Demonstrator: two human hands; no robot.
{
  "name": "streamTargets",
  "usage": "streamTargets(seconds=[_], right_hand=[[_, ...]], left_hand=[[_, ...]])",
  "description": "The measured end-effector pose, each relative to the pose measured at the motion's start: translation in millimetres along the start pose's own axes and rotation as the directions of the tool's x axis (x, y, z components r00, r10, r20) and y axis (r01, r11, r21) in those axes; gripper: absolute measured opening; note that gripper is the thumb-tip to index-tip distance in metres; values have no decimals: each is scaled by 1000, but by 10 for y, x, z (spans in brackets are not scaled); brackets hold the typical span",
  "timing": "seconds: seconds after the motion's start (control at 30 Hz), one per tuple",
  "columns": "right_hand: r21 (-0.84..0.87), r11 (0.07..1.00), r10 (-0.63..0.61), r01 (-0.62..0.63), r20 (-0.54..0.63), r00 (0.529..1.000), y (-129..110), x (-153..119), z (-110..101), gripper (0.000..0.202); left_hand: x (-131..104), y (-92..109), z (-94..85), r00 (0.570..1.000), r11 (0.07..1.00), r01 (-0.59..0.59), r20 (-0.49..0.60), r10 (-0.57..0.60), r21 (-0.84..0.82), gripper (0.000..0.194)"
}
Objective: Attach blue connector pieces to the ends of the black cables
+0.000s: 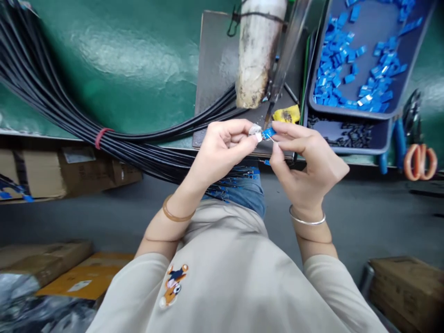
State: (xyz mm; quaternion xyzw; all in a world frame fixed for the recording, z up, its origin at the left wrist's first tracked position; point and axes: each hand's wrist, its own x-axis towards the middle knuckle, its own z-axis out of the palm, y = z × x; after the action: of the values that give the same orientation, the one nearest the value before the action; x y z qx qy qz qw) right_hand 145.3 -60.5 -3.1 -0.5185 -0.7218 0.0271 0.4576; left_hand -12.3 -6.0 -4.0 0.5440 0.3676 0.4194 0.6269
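My left hand (222, 148) pinches what looks like a cable's wire end, with white wraps on the thumb and forefinger tips. Against those tips sits a small blue connector (268, 133), which my right hand (307, 157) grips from the other side between bent fingers. A thin pale wire or pin (271, 138) shows by the right thumb; what it belongs to is unclear. Just behind the fingers stands the tip of a soldering iron or similar thin tool (269, 113). A bundle of black cables (138, 137), tied with a red band (102, 137), runs past my left hand.
At the right, a grey tray (354, 111) with many blue connectors stands over another bin (378, 141) of small black parts. Beside it are orange-handled scissors (420, 162) and blue-handled pliers (398, 138). A yellow sponge (287, 114) and a stained white tube (260, 55) are behind my hands.
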Motion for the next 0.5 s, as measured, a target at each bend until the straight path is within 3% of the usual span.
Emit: streamTargets(seconds=[0.5], right_hand=[[-55,998,-38,35,-48,998,26,70,41,15]], left_hand=[[10,6,26,996,991,-43,-73,53,126,14]])
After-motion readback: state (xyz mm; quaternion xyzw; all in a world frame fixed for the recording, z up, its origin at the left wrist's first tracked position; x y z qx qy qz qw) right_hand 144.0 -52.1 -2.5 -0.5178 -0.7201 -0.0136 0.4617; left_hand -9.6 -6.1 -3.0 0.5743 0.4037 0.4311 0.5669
